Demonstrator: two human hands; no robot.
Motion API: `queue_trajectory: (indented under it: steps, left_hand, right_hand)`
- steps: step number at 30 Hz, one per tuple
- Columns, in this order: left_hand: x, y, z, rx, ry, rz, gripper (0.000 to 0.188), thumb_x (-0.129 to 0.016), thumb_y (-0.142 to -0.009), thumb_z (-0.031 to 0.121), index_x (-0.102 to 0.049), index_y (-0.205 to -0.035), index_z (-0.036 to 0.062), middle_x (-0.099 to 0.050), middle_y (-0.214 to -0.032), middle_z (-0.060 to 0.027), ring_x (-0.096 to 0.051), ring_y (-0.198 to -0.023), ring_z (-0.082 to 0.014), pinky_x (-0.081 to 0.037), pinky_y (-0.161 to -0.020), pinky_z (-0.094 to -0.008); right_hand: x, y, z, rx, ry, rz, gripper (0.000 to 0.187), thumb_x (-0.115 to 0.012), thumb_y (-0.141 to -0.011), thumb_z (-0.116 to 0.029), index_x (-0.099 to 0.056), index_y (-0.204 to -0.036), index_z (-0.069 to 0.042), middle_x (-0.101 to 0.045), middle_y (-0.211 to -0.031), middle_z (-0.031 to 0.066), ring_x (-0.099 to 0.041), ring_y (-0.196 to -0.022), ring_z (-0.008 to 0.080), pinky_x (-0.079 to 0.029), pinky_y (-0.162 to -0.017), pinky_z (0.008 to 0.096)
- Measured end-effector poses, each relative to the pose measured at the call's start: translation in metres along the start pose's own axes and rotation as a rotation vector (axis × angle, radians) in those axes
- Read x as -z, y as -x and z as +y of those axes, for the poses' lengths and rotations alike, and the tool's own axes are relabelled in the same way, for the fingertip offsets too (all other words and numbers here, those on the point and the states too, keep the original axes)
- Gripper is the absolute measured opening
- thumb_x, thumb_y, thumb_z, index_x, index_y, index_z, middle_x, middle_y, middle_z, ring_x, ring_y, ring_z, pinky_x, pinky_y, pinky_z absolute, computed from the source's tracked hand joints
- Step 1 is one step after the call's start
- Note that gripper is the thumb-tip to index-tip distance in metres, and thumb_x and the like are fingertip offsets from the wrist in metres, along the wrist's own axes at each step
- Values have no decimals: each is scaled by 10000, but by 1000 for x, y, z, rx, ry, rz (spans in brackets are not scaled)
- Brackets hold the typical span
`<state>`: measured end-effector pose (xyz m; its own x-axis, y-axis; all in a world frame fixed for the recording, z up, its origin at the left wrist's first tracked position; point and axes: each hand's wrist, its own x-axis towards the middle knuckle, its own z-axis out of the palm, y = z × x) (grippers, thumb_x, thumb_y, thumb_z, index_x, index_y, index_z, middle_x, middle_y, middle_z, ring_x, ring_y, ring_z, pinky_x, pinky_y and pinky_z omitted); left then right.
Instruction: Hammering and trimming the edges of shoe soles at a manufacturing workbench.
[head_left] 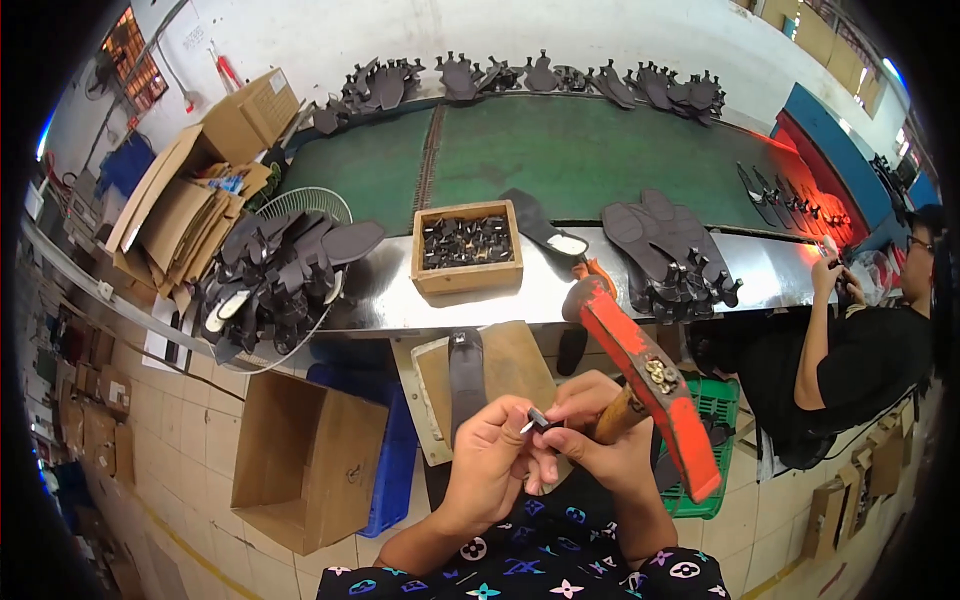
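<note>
Both hands' fingers (553, 412) pinch one small dark piece (541, 420) — right hand (600, 440) also grips an orange hammer (650, 390).

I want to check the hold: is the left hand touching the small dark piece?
Touching. The head view shows the left hand pinching the small dark piece at its fingertips, with the right hand also meeting it.

Single head-worn fisheye view, looking steeply down from close above onto both hands, out across the shiny steel desk (400, 300) toward the far wall.
</note>
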<state>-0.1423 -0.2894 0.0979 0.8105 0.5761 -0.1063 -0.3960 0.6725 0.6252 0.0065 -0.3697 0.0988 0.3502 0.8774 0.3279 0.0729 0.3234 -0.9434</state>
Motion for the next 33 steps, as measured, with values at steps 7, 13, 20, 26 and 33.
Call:
queue_trajectory:
  steps: [7,13,20,26,33]
  left_hand:
    - [15,10,-13,65,22,142,283,-510,-1059,340,-551,-1094,62,-584,-818,-27,-519,-633,-90,-402,-518,-223]
    - [83,-10,5,-391,-1073,454,284,-673,-970,262,-637,-1091,8,-596,-989,-78,-592,-899,-172,-473,-793,-280]
    - [144,-75,16,-740,-1659,368,398,-699,-904,336,-627,-1206,88,-645,-1205,-116,-565,-1171,-307,-347,-1031,-409]
    - [142,-83,8,-632,-1367,340,193,-776,-812,174,-754,-988,97,-739,-982,-111,-681,-999,-238,-421,-969,-370]
    - [141,-73,-2,-562,-1270,400,311,-811,-747,62,-744,-1044,2,-738,-972,-134,-722,-876,-227,-559,-803,-316]
  right_hand:
    - [-23,6,20,-219,-93,18,195,-753,-859,-3,-665,-1030,27,-697,-1147,201,-602,-648,76,-474,-554,199]
    - [-27,-2,29,-360,-160,62,99,-721,-897,-35,-662,-957,18,-727,-1038,208,-504,-469,58,-394,-431,196]
    - [-25,-36,50,-320,-103,57,182,-641,-945,-58,-680,-1095,37,-692,-824,94,-447,-444,43,-337,-413,207]
    - [-27,-69,76,-330,118,-52,206,-676,-940,-118,-694,-1097,14,-669,-756,17,-573,-620,68,-441,-558,237]
    - [-25,-82,107,-185,428,-192,202,-666,-905,-61,-681,-1086,25,-712,-925,159,-693,-840,237,-521,-764,326]
